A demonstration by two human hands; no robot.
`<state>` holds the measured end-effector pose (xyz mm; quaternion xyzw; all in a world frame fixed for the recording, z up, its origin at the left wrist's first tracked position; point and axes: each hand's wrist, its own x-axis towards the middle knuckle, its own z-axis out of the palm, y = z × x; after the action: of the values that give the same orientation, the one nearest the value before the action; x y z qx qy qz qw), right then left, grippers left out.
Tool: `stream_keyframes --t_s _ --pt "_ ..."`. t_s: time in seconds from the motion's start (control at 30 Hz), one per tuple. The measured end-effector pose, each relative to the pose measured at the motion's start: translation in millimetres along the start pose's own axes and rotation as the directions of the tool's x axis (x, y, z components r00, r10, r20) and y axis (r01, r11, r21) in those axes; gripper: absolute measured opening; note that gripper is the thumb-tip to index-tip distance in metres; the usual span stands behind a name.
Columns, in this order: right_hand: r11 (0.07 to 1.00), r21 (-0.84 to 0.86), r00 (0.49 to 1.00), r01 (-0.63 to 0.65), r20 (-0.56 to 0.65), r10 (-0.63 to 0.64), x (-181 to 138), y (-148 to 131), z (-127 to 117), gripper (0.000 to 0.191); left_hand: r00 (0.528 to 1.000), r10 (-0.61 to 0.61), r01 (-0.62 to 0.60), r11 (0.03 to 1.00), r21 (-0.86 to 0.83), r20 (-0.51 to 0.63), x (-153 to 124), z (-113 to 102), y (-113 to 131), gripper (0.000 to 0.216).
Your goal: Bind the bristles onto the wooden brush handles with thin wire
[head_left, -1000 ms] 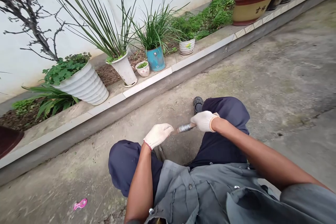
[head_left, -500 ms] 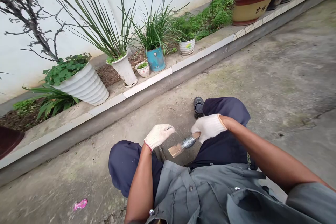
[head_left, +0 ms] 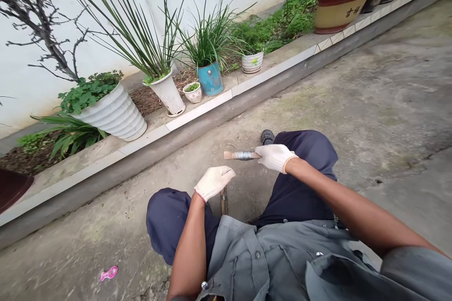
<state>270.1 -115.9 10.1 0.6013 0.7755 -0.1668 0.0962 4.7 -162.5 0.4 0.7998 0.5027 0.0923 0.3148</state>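
My right hand (head_left: 276,157), in a white knit glove, is closed around one end of a flat wooden stick wound with silvery wire (head_left: 243,155). The stick points left and lies about level, above and to the right of my left hand (head_left: 214,182). That hand is gloved too, its thumb and fingers pinched together on the thin end of the wire; the strand between the hands is too fine to make out now. Just below my left hand a narrow brownish rod (head_left: 223,201) shows between my knees, partly hidden by the glove.
A low tiled ledge (head_left: 197,115) crosses in front with potted plants, among them a white ribbed pot (head_left: 115,115) and a blue pot (head_left: 210,79). A pink object (head_left: 108,273) lies on the concrete ground (head_left: 88,230) at lower left.
My right hand has moved up and slightly left, swinging the wire-wound stick from a downward slant to about level. My left hand has stayed nearly still.
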Motion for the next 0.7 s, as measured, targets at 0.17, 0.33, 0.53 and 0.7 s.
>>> stream_keyframes --t_s 0.17,0.33,0.53,0.7 --pt "0.958 -0.127 0.946 0.258 0.234 -0.224 -14 2 12 0.026 0.997 0.056 -0.059 0.996 0.06 0.05 1 2 0 0.041" --pt "0.908 0.014 0.868 0.419 0.288 -0.405 -18 8 12 0.02 0.999 -0.004 0.007 0.998 -0.062 0.047 0 2 2 0.038" --pt "0.853 0.173 0.792 0.493 0.315 -0.522 -26 9 -1 0.018 0.998 -0.031 0.04 0.987 -0.157 0.057 -2 1 4 0.035" --pt "0.838 0.38 0.868 0.392 0.149 -0.473 -27 6 -3 0.025 1.0 -0.003 0.007 0.981 -0.196 0.025 0 1 -3 0.033"
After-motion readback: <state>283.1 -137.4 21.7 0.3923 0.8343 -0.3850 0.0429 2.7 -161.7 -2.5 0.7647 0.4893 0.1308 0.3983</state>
